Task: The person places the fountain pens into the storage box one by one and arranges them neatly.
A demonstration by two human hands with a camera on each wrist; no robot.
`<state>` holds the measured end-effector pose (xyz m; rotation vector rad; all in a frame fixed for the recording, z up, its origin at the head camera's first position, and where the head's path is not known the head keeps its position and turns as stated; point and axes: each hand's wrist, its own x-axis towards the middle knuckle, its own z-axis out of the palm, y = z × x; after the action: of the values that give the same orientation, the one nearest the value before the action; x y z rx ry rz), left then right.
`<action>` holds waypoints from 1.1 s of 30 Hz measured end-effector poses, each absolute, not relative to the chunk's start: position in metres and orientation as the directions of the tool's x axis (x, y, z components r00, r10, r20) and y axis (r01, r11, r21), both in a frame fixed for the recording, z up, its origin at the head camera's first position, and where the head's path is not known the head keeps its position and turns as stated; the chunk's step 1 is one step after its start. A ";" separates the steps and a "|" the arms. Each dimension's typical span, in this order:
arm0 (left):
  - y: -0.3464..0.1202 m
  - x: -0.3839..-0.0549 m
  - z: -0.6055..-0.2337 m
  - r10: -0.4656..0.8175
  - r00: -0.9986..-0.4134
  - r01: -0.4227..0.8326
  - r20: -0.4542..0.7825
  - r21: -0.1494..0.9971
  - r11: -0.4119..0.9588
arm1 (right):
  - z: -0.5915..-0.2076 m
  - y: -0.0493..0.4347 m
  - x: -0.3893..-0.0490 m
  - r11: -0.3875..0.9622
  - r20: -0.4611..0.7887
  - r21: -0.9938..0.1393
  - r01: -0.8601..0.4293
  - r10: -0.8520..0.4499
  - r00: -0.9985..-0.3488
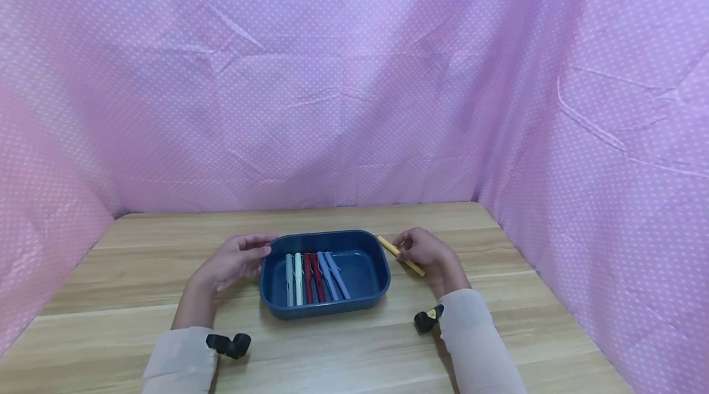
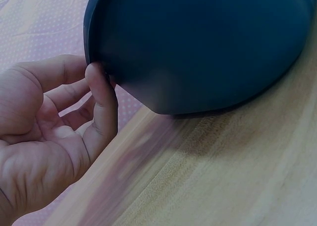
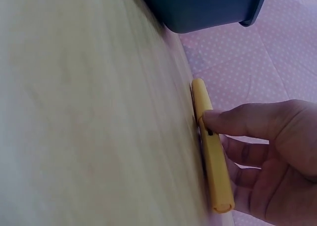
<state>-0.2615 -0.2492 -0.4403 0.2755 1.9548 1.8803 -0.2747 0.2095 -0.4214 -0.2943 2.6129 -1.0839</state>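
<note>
A dark blue rectangular box [image 1: 362, 274] stands on the table. My left hand [image 1: 229, 263] is at its left end; in the left wrist view, thumb and fingers pinch the box's rim. Several capped pens lie side by side inside: a grey-green pen [image 1: 290, 280], a pale mint pen [image 1: 299, 279], two dark red pens [image 1: 308, 280] and two blue pens [image 1: 337, 277], the last one slanted. Right of the box, my right hand [image 1: 428, 251] pinches a yellow pen [image 3: 218, 174] between thumb and fingers. That pen lies slanted, close along the tabletop.
The wood-grain table [image 1: 310, 363] extends around the box on all sides. Pink dotted cloth [image 1: 343, 104] hangs behind it and at both sides. A small black camera [image 1: 236, 346] sits on the left wrist, another black camera [image 1: 425, 320] on the right.
</note>
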 end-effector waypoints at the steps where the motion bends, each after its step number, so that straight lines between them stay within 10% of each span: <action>1: -0.249 -0.261 -0.440 0.417 -0.895 -0.140 -0.156 0.988 0.069 | -0.421 0.210 -0.275 0.692 -0.192 -0.717 -0.080 -0.307 -0.932; 33: -0.250 -0.260 -0.440 0.433 -0.891 -0.116 -0.136 0.991 0.073 | -0.401 0.216 -0.274 0.644 -0.013 -0.751 -0.147 -0.237 -0.971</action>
<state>-0.2595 -0.2502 -0.4397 0.3141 1.9617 1.8727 -0.2739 0.2159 -0.4006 -0.3218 2.7475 -1.2400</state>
